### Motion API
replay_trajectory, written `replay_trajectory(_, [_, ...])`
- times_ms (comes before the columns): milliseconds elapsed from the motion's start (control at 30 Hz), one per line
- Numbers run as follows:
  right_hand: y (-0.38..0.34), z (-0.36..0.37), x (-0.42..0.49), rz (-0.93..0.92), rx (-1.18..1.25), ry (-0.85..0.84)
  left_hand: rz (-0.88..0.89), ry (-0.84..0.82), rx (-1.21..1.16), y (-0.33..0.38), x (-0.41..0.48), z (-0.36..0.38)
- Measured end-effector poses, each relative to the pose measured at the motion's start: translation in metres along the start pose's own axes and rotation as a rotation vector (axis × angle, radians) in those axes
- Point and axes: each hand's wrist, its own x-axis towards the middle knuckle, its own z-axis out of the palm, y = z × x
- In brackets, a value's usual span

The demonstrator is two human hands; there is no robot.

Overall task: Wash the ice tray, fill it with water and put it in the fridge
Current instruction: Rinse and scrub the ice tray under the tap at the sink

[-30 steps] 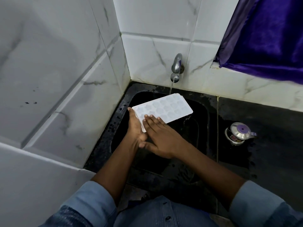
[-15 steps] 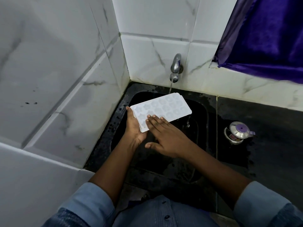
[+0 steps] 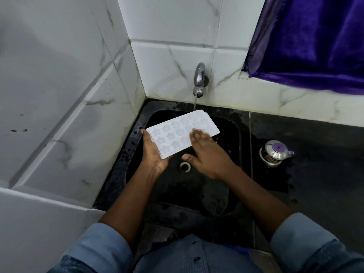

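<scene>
Over the sink [image 3: 244,123], the left hand [image 3: 153,152] cups the tray [image 3: 177,134] while the flat, open right hand [image 3: 206,152] has slid toward one o'clock, nearer the tap [image 3: 199,79]: washing continues.

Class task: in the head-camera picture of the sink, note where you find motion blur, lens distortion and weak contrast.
Head view: the right hand is smeared by motion over the ice tray; wide-angle bending curves the wall tiles at the left; the black sink is dark and shows little detail; the tap stays sharp.
</scene>
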Motion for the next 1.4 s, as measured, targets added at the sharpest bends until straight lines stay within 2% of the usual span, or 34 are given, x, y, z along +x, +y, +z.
replay_trajectory(67, [-0.015, 0.009, -0.004, -0.117, -0.003, -0.019, -0.004, -0.006, 0.010, -0.001, 0.001, 0.000])
replay_trajectory(133, [-0.011, 0.009, -0.004, -0.160, -0.005, -0.026, -0.002, 0.001, 0.011, 0.000, 0.002, -0.002])
replay_trajectory(233, [0.016, -0.002, 0.003, -0.041, 0.009, 0.022, 0.015, 0.004, 0.010, 0.004, 0.004, -0.004])
replay_trajectory(300, [0.032, -0.010, 0.010, 0.095, -0.002, 0.010, 0.020, 0.008, 0.004, 0.007, 0.005, -0.003])
replay_trajectory(367, [0.032, -0.012, 0.018, 0.149, 0.005, 0.004, 0.028, 0.014, 0.004, 0.009, 0.007, 0.000])
replay_trajectory(433, [0.020, -0.010, 0.025, 0.095, 0.018, 0.006, 0.031, 0.029, 0.004, 0.010, 0.010, 0.004])
replay_trajectory(567, [0.004, -0.004, 0.034, -0.168, -0.039, -0.027, 0.019, 0.053, -0.018, 0.013, 0.017, 0.002])
replay_trajectory(633, [0.015, -0.008, 0.043, -0.210, -0.064, -0.032, 0.015, 0.049, -0.016, 0.014, 0.020, -0.002])
replay_trajectory(800, [0.047, -0.030, 0.071, 0.051, -0.069, -0.001, 0.012, 0.051, 0.022, 0.011, 0.027, 0.001])
replay_trajectory(900, [0.043, -0.033, 0.086, 0.104, -0.062, 0.026, 0.002, 0.038, 0.010, 0.010, 0.035, 0.007])
replay_trajectory(967, [0.036, -0.032, 0.091, 0.086, -0.047, 0.019, -0.004, 0.028, 0.004, 0.010, 0.042, 0.009])
replay_trajectory(1100, [0.028, -0.025, 0.097, -0.098, -0.054, -0.066, -0.038, -0.009, -0.021, 0.004, 0.054, 0.010])
replay_trajectory(1300, [0.047, -0.032, 0.100, 0.125, -0.056, 0.004, -0.061, -0.055, -0.029, -0.008, 0.066, 0.020])
replay_trajectory(1400, [0.023, -0.017, 0.095, -0.019, -0.094, -0.043, -0.082, -0.083, -0.043, -0.014, 0.070, 0.032])
